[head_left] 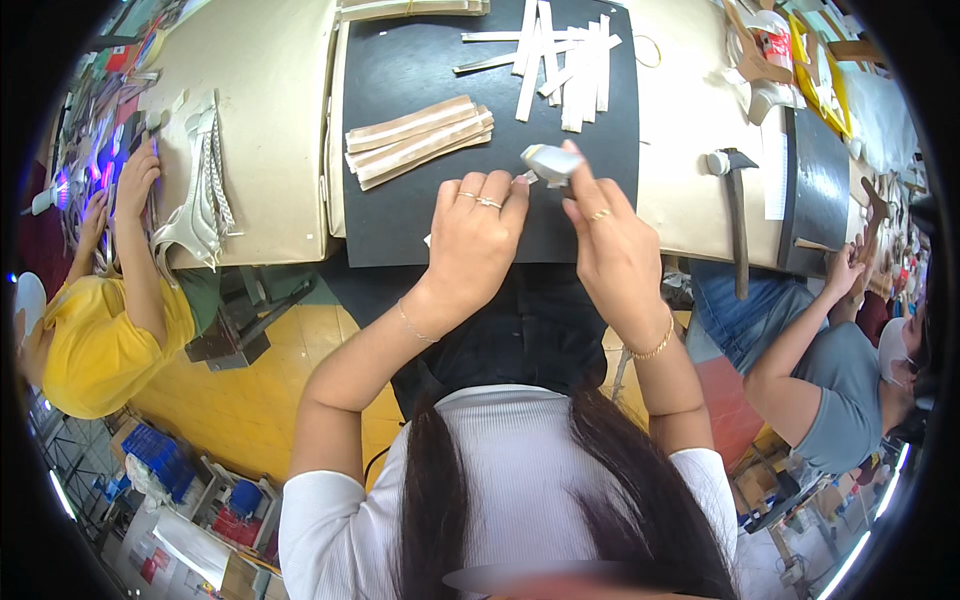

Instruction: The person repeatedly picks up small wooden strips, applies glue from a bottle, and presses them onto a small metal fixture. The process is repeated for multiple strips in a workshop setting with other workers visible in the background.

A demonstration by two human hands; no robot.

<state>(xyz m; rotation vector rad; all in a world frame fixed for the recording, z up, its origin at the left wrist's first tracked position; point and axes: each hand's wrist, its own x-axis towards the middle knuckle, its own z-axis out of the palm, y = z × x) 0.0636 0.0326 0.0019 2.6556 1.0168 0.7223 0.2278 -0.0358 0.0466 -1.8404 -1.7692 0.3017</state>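
Note:
My left hand (468,238) is closed over the black work mat (400,220), its fingertips pinching what looks like the end of a small white strip (531,177). My right hand (614,238) grips a small whitish-grey object (552,163) with a shiny, angular shape; its kind cannot be made out. That object touches or nearly touches the strip, just beyond my left fingertips. To the upper left of my hands lies a stack of tan strips with white bands (420,138). Loose narrow white strips (570,65) are piled crosswise farther off.
A hammer (737,200) lies on the tan table to the right, its handle past the front edge. White braided straps (205,190) rest at the left. Co-workers in yellow (110,345) and grey (850,385) sit on either side. More banded strips (415,8) lie at the back.

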